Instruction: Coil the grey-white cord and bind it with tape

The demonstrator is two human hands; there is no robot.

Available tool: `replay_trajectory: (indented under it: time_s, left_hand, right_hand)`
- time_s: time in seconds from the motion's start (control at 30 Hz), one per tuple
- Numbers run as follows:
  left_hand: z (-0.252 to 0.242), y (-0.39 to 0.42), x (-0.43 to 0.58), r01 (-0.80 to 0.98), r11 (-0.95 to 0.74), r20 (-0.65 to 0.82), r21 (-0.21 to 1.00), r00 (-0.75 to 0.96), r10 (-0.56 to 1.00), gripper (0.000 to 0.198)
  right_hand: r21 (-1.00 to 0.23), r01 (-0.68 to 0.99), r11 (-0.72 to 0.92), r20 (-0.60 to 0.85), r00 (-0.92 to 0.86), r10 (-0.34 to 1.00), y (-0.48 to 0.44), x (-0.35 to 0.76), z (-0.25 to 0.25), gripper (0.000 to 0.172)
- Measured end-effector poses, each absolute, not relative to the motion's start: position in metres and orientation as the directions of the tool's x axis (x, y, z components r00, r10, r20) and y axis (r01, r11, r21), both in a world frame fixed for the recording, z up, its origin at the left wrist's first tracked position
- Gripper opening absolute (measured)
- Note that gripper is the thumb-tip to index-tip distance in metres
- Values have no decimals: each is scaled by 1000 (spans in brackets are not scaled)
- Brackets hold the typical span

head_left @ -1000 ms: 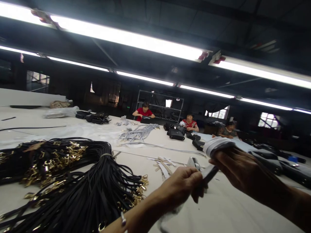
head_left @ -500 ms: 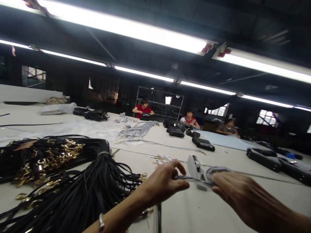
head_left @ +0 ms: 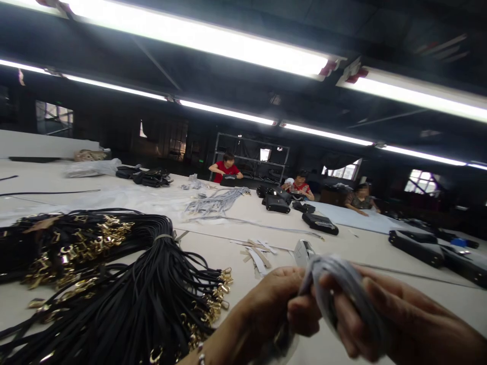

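A coil of strap (head_left: 337, 271), greyish and apparently wrapped in thin film, is held up close to the camera. My left hand (head_left: 270, 299) pinches the coil's left side between thumb and fingers. Fingers of my right hand (head_left: 411, 314) pass through the loop and close around its right side. Some filmy material, blurred, hangs below my left hand. Just behind the coil stands a pale grey device (head_left: 303, 250), partly hidden, its kind unclear. Left of my hands lies a large bundle of black straps (head_left: 148, 284) with gold clasps (head_left: 218, 299).
Paper strips (head_left: 258, 256) lie on the white table (head_left: 213, 243). Farther off are a pile of grey wrapped straps (head_left: 216, 203), black bags (head_left: 319, 223) and clear plastic (head_left: 93, 167). Several people sit at the far side. More black bags (head_left: 416, 246) rest at the right.
My hands have come together and nearer to the camera with the coil. The left hand was apart, holding a stretch of strap beside the grey device; now it pinches the coil.
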State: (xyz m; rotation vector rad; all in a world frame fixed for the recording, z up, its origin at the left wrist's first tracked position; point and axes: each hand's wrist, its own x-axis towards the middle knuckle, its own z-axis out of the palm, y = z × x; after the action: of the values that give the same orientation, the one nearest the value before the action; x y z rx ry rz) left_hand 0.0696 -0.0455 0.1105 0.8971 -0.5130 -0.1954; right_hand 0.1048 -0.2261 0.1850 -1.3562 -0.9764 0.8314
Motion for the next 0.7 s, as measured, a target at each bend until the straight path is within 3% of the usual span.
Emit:
replay_trajectory:
  time_s: [0.1, 0.2, 0.3, 0.37, 0.43, 0.47, 0.53, 0.6, 0.7]
  left_hand:
    - [130, -57, 78, -219, 688, 472, 692, 858, -202, 39]
    - [151, -56, 81, -474, 576, 576, 666, 818, 7, 40]
    - [165, -57, 74, -649, 208, 641, 731, 759, 115, 27]
    - [167, -63, 70, -710, -127, 719, 692, 663, 208, 13]
    - [163, -74, 71, -705, -242, 746, 666, 620, 243, 20]
    - [160, -79, 74, -694, -145, 707, 705, 672, 220, 27]
    - [151, -88, 86, -556, 260, 552, 789, 828, 96, 39]
    - [141, -89, 99, -354, 573, 426, 739, 905, 10, 48]
    - [123, -79, 106, -190, 607, 196, 771, 979, 58, 41]
  right_hand:
    - [-963, 30, 267, 256, 396, 882, -218, 108, 204, 36]
    - [-905, 29, 425, 399, 403, 824, -212, 109, 227, 29]
    - [-857, 84, 508, 489, 443, 752, -211, 114, 247, 31]
    - [-833, 154, 532, 533, 484, 694, -212, 118, 252, 34]
    - [-819, 231, 524, 563, 495, 662, -212, 122, 248, 36]
    - [-822, 277, 498, 567, 483, 668, -212, 124, 243, 37]
    - [-828, 397, 396, 554, 464, 691, -211, 128, 228, 38]
    - [-793, 549, 266, 558, 476, 680, -210, 134, 208, 39]
    - [-602, 793, 100, 635, 398, 662, -206, 147, 170, 31]
